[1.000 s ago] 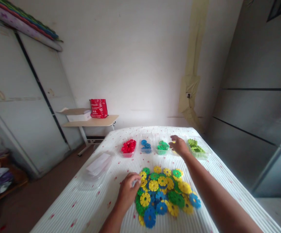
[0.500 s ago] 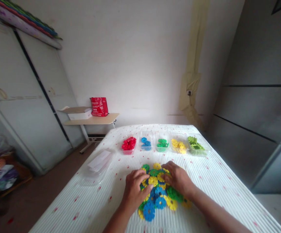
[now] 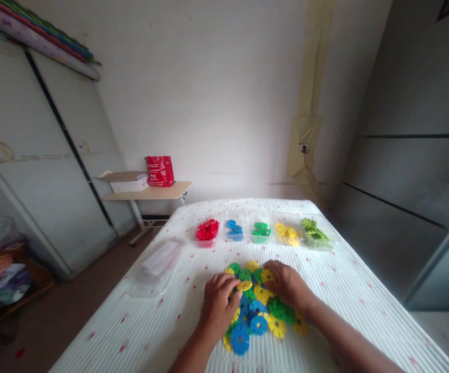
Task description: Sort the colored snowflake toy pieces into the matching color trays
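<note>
A loose pile of notched plastic snowflake discs (image 3: 258, 325), in blue, yellow and green, lies on the near middle of the table. My left hand (image 3: 220, 300) is at the left side of the pile, thumb and fingers closed on the edge of a tilted yellow snowflake disc (image 3: 244, 285). At the pile's far right, my right hand (image 3: 290, 285) has its fingers bent around another yellow snowflake disc (image 3: 268, 275). Its thumb is near that disc's lower edge. Green discs (image 3: 280, 310) lie just below my right hand.
Behind the pile, clear containers hold red pieces (image 3: 207, 230), blue discs (image 3: 234, 228), green discs (image 3: 261, 229), yellow pieces (image 3: 287, 233) and light green pieces (image 3: 315, 233). A clear plastic tray (image 3: 154, 274) with pale strips is at left. A side table (image 3: 158, 192) stands beyond.
My left hand has tipped up a yellow disc that lay flat on the pile. My right hand has drawn slightly right, with a yellow disc now at its fingertips.
</note>
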Demonstrator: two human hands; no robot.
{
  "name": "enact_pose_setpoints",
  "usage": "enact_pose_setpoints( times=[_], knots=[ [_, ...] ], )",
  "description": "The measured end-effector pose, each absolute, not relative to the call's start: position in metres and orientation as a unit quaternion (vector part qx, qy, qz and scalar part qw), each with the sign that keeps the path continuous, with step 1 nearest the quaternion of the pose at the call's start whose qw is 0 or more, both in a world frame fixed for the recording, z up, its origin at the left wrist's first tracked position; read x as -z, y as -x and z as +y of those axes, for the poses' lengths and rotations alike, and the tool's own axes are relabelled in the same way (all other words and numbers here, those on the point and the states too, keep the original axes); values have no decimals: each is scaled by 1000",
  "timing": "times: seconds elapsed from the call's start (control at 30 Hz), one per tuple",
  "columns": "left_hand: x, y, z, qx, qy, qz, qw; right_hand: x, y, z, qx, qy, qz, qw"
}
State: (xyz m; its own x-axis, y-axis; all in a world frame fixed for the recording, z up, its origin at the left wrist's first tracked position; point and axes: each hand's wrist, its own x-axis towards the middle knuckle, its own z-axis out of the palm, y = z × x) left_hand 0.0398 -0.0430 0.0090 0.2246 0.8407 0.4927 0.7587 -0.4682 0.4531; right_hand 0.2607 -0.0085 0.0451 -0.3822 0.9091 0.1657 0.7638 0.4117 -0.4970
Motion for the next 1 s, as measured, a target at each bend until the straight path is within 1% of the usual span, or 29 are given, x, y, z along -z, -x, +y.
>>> enact_pose_setpoints(
  times=[0.13, 0.3, 0.4, 0.53, 0.6, 0.83, 0.9, 1.0],
  knots=[
    [-7, -39, -41, -366, -778, 507, 57, -51, -262, -11, -189, 503, -805, 251],
    [-8, -41, -41, -367, -781, 502, 56, -59, -253, -24, -241, 405, -836, 280],
    [-8, -42, -41, -363, -782, 503, 52, -57, -244, -29, -227, 372, -859, 270],
    [-8, -42, -41, -356, -786, 503, 54, -52, -234, -28, -192, 378, -875, 232],
    [-8, -43, -41, -352, -789, 499, 60, -49, -233, -26, -186, 378, -875, 239],
    [-8, -43, -42, -351, -786, 504, 75, -43, -238, -20, -197, 355, -859, 311],
    [-7, -43, -42, -356, -784, 503, 75, -43, -238, -21, -200, 356, -857, 314],
    [-7, -43, -42, -364, -784, 498, 75, -45, -234, -23, -198, 352, -866, 297]
  ],
)
